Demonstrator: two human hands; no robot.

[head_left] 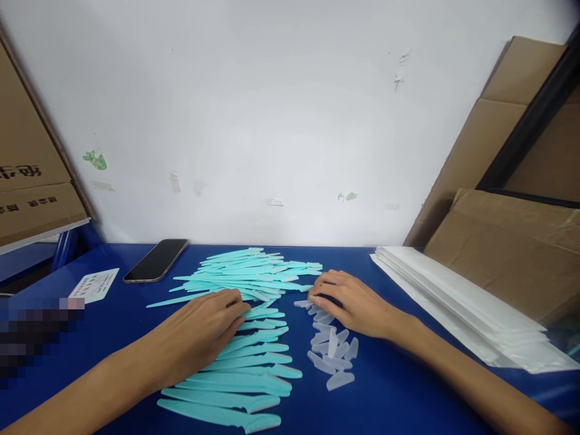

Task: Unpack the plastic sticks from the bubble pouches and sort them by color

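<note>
Our left hand [211, 326]: fingers curled over turquoise razors [235, 383], grip hidden, we cannot tell | right hand [351, 300]: fingertips by one razor's end, hold unclear | razors on blue table [389, 399], translucent caps [332, 342] beside

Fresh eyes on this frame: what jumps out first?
The long, slim turquoise plastic sticks, piled and lined up at centre, the bare left hand over some. Next, small translucent plastic pieces scattered by the right hand; then the flat, black-screened phone, back left.
</note>
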